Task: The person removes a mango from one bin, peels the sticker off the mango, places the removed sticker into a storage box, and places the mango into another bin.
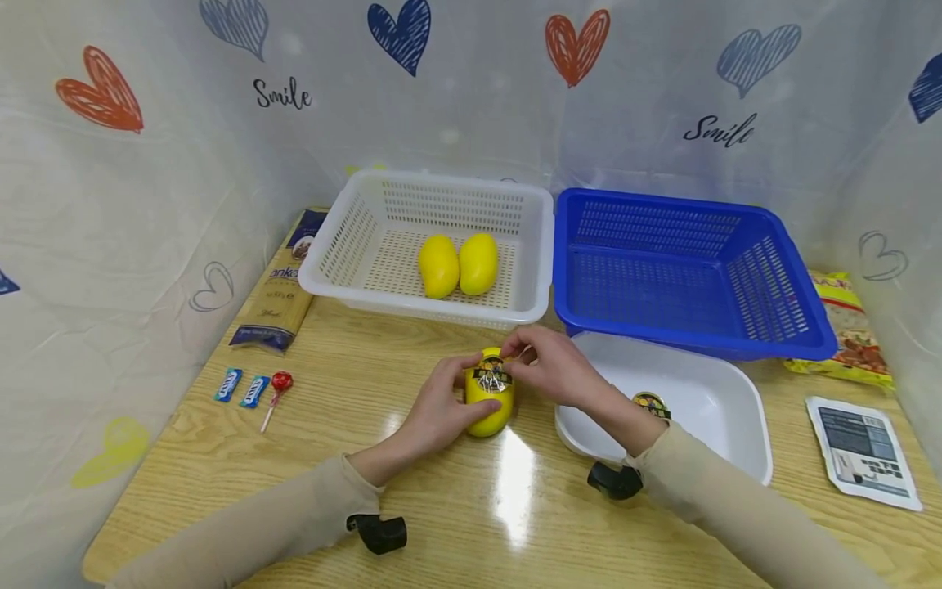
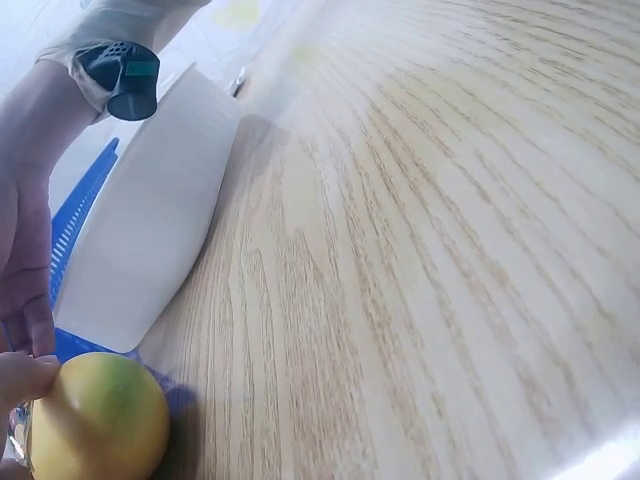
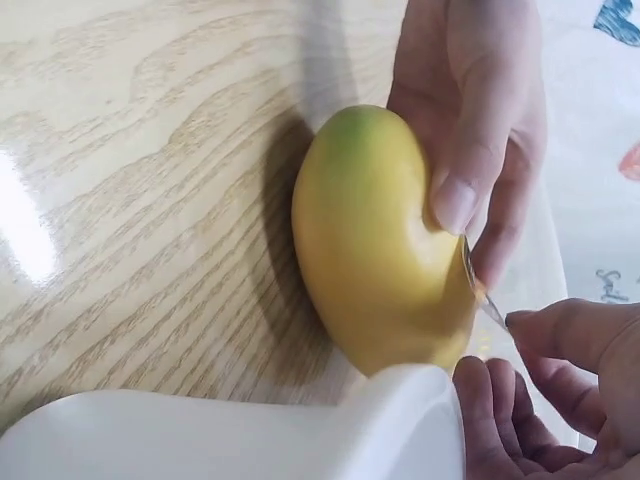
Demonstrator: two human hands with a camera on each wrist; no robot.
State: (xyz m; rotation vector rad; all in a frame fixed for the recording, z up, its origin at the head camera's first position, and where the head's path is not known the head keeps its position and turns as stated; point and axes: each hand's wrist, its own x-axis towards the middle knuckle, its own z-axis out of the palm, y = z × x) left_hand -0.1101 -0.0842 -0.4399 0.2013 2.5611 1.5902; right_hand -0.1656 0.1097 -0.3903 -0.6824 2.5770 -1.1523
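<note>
A yellow mango lies on the table in front of me, its tip greenish in the right wrist view. My left hand grips it from the left, thumb on its near end and fingers at the far end. On top of the mango is a round black-and-gold sticker. My right hand pinches the sticker's right edge between thumb and forefinger. In the right wrist view the pinched edge stands off the yellow skin. The left wrist view shows only part of the mango and fingertips.
Behind, a white basket holds two mangoes, beside a blue basket. A white tub under my right forearm holds a similar sticker. Pasta, two candies and a lollipop lie left; pouches right.
</note>
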